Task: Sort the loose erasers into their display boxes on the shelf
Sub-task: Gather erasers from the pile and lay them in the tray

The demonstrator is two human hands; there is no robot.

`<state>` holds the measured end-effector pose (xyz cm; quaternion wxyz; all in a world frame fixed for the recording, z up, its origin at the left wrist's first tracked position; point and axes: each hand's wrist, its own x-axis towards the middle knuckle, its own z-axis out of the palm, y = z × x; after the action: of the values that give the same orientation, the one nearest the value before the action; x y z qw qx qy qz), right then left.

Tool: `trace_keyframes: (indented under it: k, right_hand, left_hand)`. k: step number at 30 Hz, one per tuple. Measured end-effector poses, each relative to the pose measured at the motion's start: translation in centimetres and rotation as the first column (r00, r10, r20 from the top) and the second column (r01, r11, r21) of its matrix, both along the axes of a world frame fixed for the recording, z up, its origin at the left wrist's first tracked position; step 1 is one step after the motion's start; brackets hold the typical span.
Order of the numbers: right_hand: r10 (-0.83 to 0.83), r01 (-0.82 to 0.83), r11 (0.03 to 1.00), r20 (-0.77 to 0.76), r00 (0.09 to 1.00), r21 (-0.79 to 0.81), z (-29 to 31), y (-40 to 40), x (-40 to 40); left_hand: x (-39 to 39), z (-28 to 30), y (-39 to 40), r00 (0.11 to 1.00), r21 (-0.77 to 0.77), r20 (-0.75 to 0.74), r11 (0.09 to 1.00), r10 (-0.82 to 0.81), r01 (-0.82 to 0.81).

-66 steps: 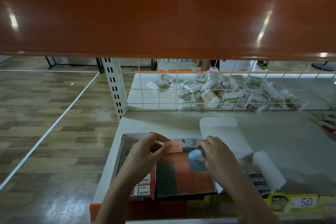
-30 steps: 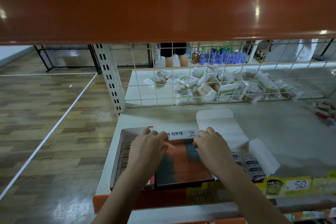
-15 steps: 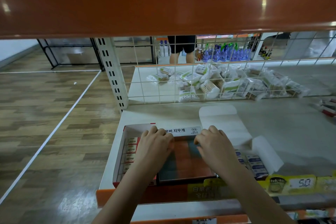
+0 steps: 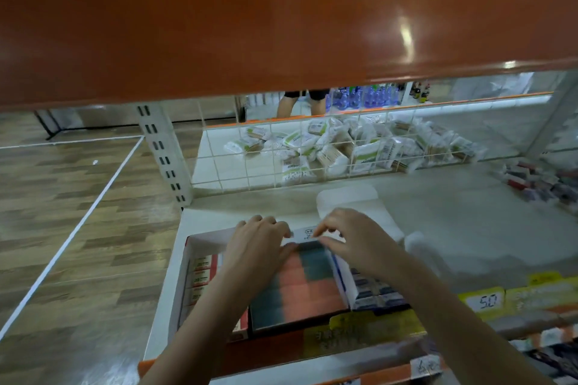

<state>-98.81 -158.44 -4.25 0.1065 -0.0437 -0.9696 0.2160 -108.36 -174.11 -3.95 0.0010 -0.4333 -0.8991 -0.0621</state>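
Note:
The middle display box holds rows of orange and teal erasers. Its white labelled back flap stands upright. My left hand lies over the box's back left corner, fingers bent over the flap and thumb on the erasers in front. My right hand is at the back right corner, fingertips and thumb pinching the same flap. The view is blurred. A left box holds red and white erasers. To the right lie blue and white erasers.
An orange shelf beam crosses close overhead. A wire grid backs the shelf, with white packets behind it. Loose small items lie at the far right. A yellow price tag marks the front edge. A person's legs stand beyond.
Earlier each hand held a loose eraser over the middle box, then both pressed flat on the erasers. Now both hands have shifted back to the box's rear flap with arched fingers.

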Motion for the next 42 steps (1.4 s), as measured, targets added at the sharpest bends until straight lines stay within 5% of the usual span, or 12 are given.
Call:
trace_keyframes:
  k: [10,17,25,32,42]
  right_hand:
    - [-0.398,0.398,0.914,-0.014,0.917,0.081,4.2,12.2,8.4]
    - [-0.577,0.563,0.814,0.088,0.812,0.14,3.0,23.6,17.7]
    - [-0.681,0.655,0.731,0.152,0.716,0.193,-0.3,36.2,25.5]
    - [-0.759,0.692,0.647,0.181,0.626,0.32,-2.5,40.5,28.9]
    - [-0.734,0.706,0.657,0.012,0.679,0.265,-4.9,41.7,29.1]
  left_hand:
    - [4.5,4.2,16.4,0.916,0.083,-0.052,0.912,-0.398,0.401]
    - [13.1,4.1,29.9,0.851,0.019,-0.008,0.85,-0.526,0.526]
    - [21.2,0.0,43.4,0.844,0.035,0.107,0.85,-0.525,0.525]
    - [24.5,-4.4,49.5,0.932,-0.08,0.099,0.93,-0.35,0.358]
    - [25.0,-6.6,50.2,0.958,0.022,0.118,0.965,-0.261,0.26]
